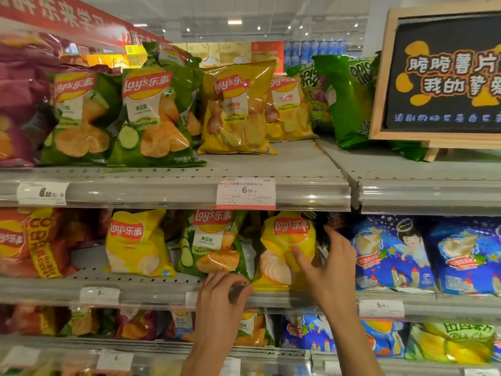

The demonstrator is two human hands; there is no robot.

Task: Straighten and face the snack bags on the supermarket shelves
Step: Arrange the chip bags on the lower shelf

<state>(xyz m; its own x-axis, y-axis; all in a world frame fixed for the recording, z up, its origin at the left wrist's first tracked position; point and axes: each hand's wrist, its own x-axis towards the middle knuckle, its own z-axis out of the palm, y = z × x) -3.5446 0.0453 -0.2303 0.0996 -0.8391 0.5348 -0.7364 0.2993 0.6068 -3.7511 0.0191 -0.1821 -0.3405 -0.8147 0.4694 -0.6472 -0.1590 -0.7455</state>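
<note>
The right hand [329,263] is spread flat on the front of the yellow Lay's bag [282,248], fingers straight, thumb across the face, pressing and gripping nothing. The left hand [221,293] has its fingers curled at the bag's lower left corner, at the front edge of the middle shelf [135,290]; it seems to pinch the bottom seam, but the fingertips are partly hidden.

The yellow bag stands near the shelf's right end, tilted a bit, between the green cucumber bag [214,245] on its left and the blue bag [390,253] on its right.

Risks, in my judgement: a too strong push w/ the flat hand can crush the chips or slide the bag back into the dark gap behind it. If the corner is pulled too far fwd, the bag may tip over the edge. The green neighbour leans close and may be knocked.

The shelf is grey perforated metal w/ a clear price rail [271,194] on the row above. Approx. three shelf rows show, under ceiling lights in a supermarket aisle.
</note>
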